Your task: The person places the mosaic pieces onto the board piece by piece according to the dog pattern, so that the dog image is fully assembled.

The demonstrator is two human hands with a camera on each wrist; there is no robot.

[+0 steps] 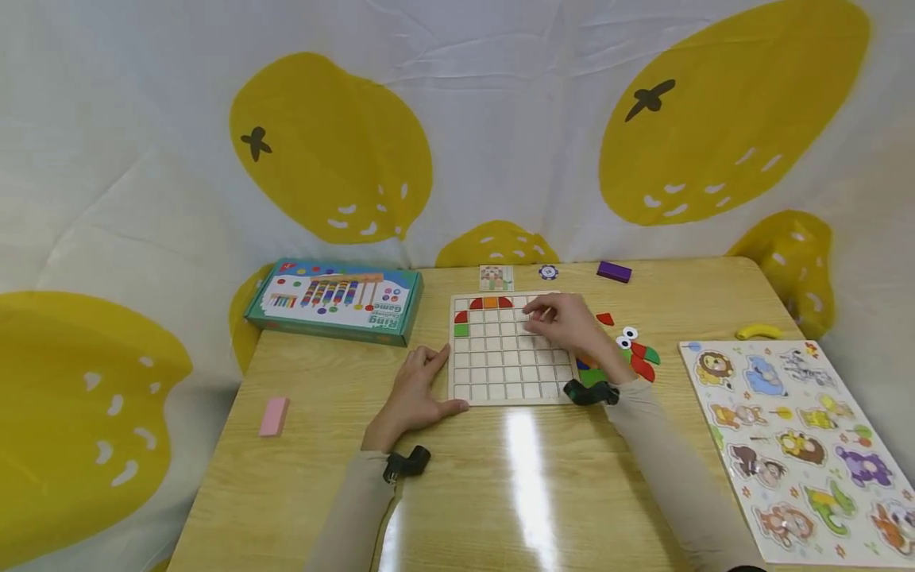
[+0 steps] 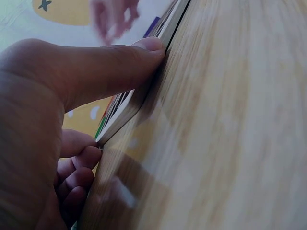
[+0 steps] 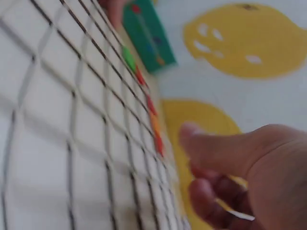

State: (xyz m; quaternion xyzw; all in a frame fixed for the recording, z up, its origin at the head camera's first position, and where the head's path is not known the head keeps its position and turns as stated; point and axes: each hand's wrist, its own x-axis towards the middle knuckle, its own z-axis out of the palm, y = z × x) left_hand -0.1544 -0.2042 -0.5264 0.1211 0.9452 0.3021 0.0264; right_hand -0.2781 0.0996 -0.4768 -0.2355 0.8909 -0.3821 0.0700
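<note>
A pale wooden grid board [image 1: 511, 357] lies on the table. Along its top and left sides sit red curved pieces [image 1: 505, 302], an orange square [image 1: 490, 303] and a green square [image 1: 461, 330]. My left hand [image 1: 418, 389] touches the board's lower left corner, thumb [image 2: 144, 45] at the front edge and forefinger at the left edge; its other fingers are bent. Over the board's upper right part hovers my right hand [image 1: 565, 322]. Its thumb [image 3: 211, 148] and bent fingers stand apart, with nothing visible between them; the right wrist view is blurred.
Loose coloured pieces [image 1: 643, 369] lie right of the board, partly behind the right forearm. Behind it are a picture card [image 1: 496, 277], a round chip [image 1: 548, 272] and a purple block [image 1: 614, 272]. A game box [image 1: 336, 302], pink block [image 1: 274, 417] and animal puzzle [image 1: 775, 413] surround it.
</note>
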